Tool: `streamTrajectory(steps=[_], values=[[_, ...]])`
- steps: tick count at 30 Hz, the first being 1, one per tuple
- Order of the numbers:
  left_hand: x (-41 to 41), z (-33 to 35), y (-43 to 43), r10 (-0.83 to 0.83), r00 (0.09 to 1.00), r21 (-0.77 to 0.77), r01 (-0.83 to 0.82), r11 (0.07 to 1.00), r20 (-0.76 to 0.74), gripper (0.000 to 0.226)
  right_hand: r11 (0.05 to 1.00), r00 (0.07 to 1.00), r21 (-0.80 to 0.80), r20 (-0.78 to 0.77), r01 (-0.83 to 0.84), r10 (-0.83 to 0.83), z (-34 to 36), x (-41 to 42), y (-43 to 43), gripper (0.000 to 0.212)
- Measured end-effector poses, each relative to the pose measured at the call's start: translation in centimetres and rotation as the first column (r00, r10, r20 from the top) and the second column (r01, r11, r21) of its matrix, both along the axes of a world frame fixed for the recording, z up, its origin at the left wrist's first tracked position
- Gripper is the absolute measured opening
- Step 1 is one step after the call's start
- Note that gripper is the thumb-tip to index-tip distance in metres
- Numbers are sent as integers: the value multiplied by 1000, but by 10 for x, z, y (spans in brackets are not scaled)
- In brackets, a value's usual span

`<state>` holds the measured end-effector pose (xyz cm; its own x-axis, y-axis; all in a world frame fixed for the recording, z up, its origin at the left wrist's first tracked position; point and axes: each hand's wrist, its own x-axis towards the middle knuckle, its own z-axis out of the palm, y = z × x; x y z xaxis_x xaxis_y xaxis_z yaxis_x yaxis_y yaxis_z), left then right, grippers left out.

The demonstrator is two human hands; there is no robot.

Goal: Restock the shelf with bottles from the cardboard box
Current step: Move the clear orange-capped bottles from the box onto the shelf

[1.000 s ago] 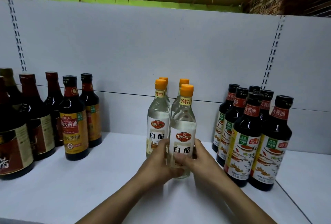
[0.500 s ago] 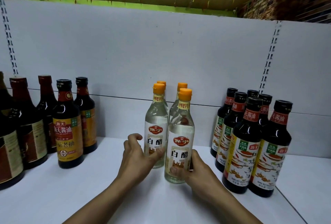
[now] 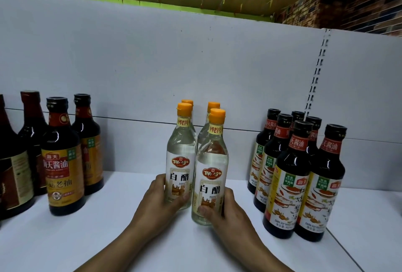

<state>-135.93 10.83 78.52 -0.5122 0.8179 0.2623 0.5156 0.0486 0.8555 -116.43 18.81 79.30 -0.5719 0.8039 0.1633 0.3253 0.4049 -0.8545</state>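
Bottles down on the shelf [image 3: 87, 239], two clear orange-capped ones at the front with a hand round the foot of each: the left hand [image 3: 161, 204] wraps the left clear bottle [image 3: 180, 163], thumb across its label, and the right hand [image 3: 224, 213] grips the right clear bottle [image 3: 212, 176], thumb pressed low on the glass, fingers curled round the far side. Both stand upright between the dark bottles [image 3: 62, 163] on the left and the soy sauce bottles [image 3: 289, 180] on the right, just in front of two more orange caps [image 3: 213, 105]. The right one sits a touch forward of its neighbour, so the tidy move, I'd say, is to slide rather than lift, nudge it back level, labels out, then release one hand at a time so nothing rocks; no sign of the cardboard box in this view
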Motion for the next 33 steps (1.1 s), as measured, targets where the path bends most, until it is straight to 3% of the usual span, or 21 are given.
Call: streamTrajectory(steps=[16, 26, 33], values=[[4, -2, 2, -29, 999, 30, 29, 999, -20, 49, 999, 998, -11, -62, 31, -31, -8, -13, 15, 44], [-2, -8, 4, -31, 999, 57, 33, 998, -37, 57, 995, 997, 67, 17, 72, -73, -6, -22, 23, 42], [0, -8, 4, -31, 999, 64, 32, 997, -22, 45, 991, 995, 85, 1, 102, -103, -12, -26, 28, 43]])
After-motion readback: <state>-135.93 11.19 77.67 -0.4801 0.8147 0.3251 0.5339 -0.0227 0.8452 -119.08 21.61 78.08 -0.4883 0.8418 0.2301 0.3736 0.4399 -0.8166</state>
